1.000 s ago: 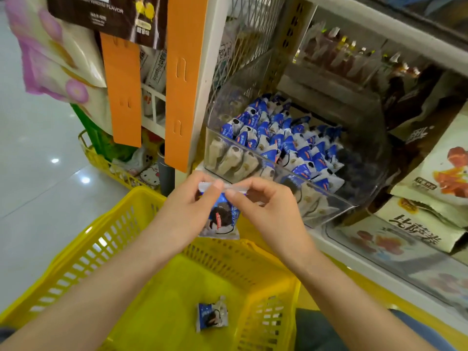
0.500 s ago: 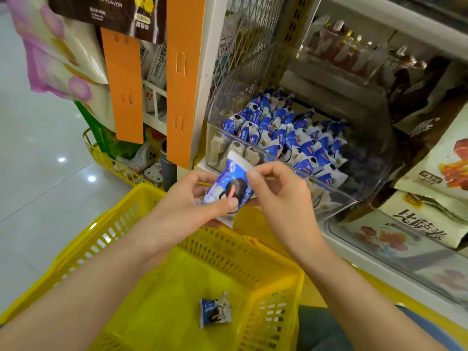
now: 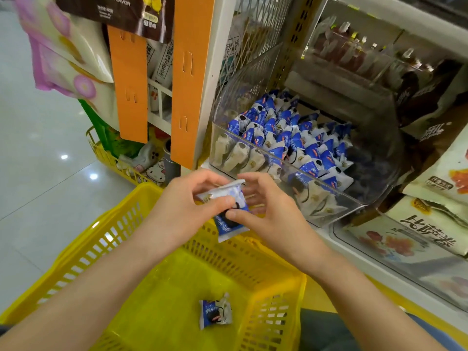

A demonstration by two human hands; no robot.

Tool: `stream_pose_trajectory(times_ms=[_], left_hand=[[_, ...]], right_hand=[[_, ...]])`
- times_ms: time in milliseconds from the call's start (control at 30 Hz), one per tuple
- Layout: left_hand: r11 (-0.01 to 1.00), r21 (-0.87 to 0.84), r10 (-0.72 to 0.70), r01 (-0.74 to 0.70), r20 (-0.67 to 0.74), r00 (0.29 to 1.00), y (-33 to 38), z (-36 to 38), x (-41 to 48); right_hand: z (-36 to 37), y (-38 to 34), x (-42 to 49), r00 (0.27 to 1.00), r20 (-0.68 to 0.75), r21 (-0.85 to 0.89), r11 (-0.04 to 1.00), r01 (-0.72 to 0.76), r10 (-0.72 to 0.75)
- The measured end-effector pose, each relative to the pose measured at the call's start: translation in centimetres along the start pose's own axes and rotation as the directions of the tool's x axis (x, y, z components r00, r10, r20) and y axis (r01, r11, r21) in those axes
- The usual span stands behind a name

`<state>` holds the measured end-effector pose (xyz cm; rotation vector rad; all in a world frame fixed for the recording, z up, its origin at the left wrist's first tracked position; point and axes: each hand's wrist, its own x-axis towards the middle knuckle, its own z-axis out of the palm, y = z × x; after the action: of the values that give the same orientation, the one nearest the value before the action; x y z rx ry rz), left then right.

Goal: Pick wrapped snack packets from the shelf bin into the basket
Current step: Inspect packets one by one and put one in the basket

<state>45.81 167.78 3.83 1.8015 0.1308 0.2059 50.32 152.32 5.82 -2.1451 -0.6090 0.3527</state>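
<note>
A blue and white snack packet (image 3: 229,210) hangs above the far rim of the yellow basket (image 3: 83,254). My left hand (image 3: 184,211) pinches its upper end, and my right hand (image 3: 271,211) pinches its middle with the thumb on the front. One more packet (image 3: 215,312) lies on the basket floor. Behind my hands stands the clear shelf bin (image 3: 342,206), holding several blue and white packets (image 3: 291,138).
Orange strips (image 3: 188,79) hang on the shelf post at the left. A second yellow basket (image 3: 111,158) with goods sits on the floor behind. Large snack bags (image 3: 430,239) fill the shelf at the right. Grey tiled floor lies at the left.
The packet has been turned over between both hands, its blue end now pointing down. My hands stayed above the basket's far rim.
</note>
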Motion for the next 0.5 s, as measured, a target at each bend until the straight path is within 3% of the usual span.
stream_pose_trajectory(times_ms=[233,500], left_hand=[[0.997,-0.07,-0.016,0.013,-0.048,0.999,-0.31,0.07,0.42],[0.997,0.068,0.034,-0.031,-0.048,0.998,0.27,0.27,-0.3]], right_hand=[[0.28,0.11,0.01,0.999,0.009,0.125,0.992,-0.034,0.034],[0.03,-0.04,0.06,0.995,-0.091,0.167,0.985,0.045,-0.03]])
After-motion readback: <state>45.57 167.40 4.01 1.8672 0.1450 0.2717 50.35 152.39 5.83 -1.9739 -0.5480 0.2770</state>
